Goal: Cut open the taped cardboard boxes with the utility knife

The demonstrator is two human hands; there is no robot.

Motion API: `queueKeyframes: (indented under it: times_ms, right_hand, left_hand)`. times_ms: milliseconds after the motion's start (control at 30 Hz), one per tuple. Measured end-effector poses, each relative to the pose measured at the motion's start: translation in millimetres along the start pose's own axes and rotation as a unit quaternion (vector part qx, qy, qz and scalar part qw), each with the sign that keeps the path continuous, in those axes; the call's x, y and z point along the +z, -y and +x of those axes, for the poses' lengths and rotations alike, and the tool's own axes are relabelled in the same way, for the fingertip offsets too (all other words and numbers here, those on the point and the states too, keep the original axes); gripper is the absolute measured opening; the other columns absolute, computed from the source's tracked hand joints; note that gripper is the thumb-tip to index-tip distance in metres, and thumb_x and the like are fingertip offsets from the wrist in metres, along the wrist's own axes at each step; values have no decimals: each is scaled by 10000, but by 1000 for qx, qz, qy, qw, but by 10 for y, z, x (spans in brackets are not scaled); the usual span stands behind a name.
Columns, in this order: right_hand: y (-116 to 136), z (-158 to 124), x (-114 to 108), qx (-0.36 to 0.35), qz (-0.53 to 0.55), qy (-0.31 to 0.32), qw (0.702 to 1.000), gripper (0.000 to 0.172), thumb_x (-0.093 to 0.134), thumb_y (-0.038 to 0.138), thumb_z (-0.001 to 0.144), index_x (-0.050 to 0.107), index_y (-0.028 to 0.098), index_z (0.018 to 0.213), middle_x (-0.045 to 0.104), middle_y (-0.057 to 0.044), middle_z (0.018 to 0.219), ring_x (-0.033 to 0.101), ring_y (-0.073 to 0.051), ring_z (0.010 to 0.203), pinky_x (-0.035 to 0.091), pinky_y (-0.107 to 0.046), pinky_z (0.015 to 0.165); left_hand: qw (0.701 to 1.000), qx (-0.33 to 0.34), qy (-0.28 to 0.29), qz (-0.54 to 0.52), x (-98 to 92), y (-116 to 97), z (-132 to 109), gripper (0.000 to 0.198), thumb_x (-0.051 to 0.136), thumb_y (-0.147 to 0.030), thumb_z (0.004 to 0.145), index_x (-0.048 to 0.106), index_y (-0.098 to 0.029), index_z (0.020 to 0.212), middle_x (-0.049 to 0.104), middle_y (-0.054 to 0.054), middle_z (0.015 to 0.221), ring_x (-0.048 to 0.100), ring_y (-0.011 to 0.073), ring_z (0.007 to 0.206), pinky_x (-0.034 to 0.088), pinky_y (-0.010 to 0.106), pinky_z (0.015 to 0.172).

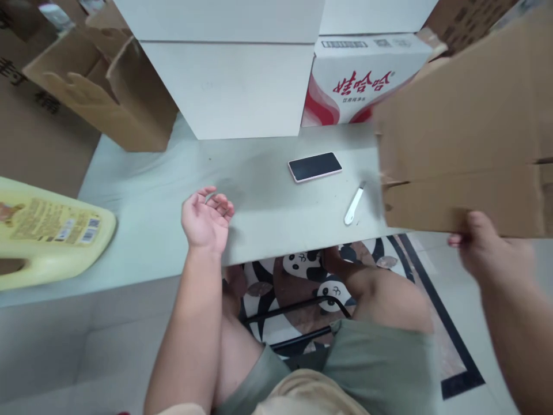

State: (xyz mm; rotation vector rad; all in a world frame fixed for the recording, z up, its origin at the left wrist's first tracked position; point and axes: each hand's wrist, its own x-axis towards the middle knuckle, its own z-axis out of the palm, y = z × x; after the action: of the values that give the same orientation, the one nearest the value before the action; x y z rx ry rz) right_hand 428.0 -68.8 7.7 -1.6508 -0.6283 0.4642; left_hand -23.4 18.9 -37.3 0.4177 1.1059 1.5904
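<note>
At the right, my right hand point(492, 248) grips the lower edge of a flattened brown cardboard box point(458, 132), thumb on the near face. The cardboard is raised beyond the table's right part and is slightly blurred. My left hand point(208, 218) hovers over the table's near edge, palm turned up, fingers loosely curled and apart, with nothing in it. Between the hands, a smartphone point(315, 166) with a dark screen lies on the pale table point(259, 230). Close to the cardboard's left edge lies a small white-handled knife point(355, 204).
A yellow jug point(56, 230) is on the table at the left. Behind it stands an open brown carton point(108, 86). White boxes point(242, 86) and a white carton with red lettering point(358, 80) line the back. Below are my legs and a panda-patterned mat point(302, 265).
</note>
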Motion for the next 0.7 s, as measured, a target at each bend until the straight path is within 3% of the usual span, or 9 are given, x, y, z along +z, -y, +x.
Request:
queueKeyframes:
  times_ms: [67, 133, 200, 267, 333, 400, 467, 567, 700]
  right_hand:
    - [118, 278, -126, -25, -36, -66, 997, 208, 914, 326, 680, 716, 286, 630, 732, -15, 670, 550, -84, 384, 429, -248, 313]
    - [316, 611, -67, -52, -50, -95, 993, 172, 859, 158, 705, 732, 267, 667, 810, -10, 804, 570, -58, 377, 429, -247, 332]
    - [579, 1002, 165, -56, -64, -120, 989, 192, 809, 56, 707, 711, 217, 668, 836, -43, 859, 627, -76, 398, 449, -264, 381]
    - [850, 1400, 492, -66, -51, -133, 988, 264, 743, -7, 730, 587, 146, 583, 836, -107, 942, 761, -141, 596, 445, -257, 457]
    - [1052, 1715, 811, -17, -54, -93, 994, 411, 644, 18, 807, 420, 91, 470, 810, -164, 991, 802, -228, 883, 365, -269, 481]
    - [1128, 1868, 1041, -1, -56, -61, 997, 420, 649, 25, 811, 412, 88, 471, 799, -208, 968, 800, -236, 931, 392, -283, 514]
    - [1080, 1838, 1157, 11, -69, -18, 997, 337, 666, 26, 819, 506, 97, 532, 799, -196, 836, 799, -172, 743, 453, -289, 546]
    - [890, 1545, 1200, 32, -110, 75, 991, 285, 629, 17, 870, 590, 117, 606, 714, -100, 554, 686, -106, 449, 523, -303, 570]
    - [703, 962, 1396, 22, -159, 212, 964, 143, 694, 52, 859, 661, 116, 736, 691, -93, 529, 685, -145, 451, 554, -313, 563]
  left_hand:
    - [1000, -7, 3, -2, 33, -6, -24, 263, 569, -491, 823, 618, -235, 790, 608, 24, 666, 594, 136, 571, 524, 237, 574]
    - [1000, -12, 4, -6, 81, 3, -33, 303, 544, -504, 838, 630, -223, 761, 596, 30, 647, 583, 132, 561, 516, 232, 559]
    - [1000, -16, 4, -12, 131, 20, -25, 338, 522, -512, 847, 637, -216, 732, 586, 37, 638, 576, 131, 556, 510, 230, 545]
    - [1000, -21, 6, -15, 171, 39, -6, 362, 517, -522, 849, 633, -215, 698, 570, 39, 621, 560, 130, 542, 497, 228, 527]
    - [1000, -20, 14, -13, 192, 49, 18, 377, 528, -538, 845, 618, -215, 671, 551, 38, 604, 542, 129, 529, 480, 227, 512]
    - [1000, -13, 23, -9, 188, 42, 40, 388, 534, -552, 846, 604, -215, 666, 545, 37, 600, 535, 130, 526, 470, 232, 508]
    - [1000, -5, 29, -9, 166, 16, 57, 397, 530, -561, 854, 598, -215, 672, 548, 35, 604, 534, 131, 527, 467, 241, 515]
    - [999, 1, 39, -19, 119, -45, 59, 403, 533, -571, 860, 594, -217, 676, 554, 34, 612, 534, 136, 534, 462, 253, 524]
    - [998, 0, 31, -51, 60, -125, 2, 393, 509, -545, 863, 580, -209, 672, 540, 24, 602, 511, 127, 524, 437, 243, 517]
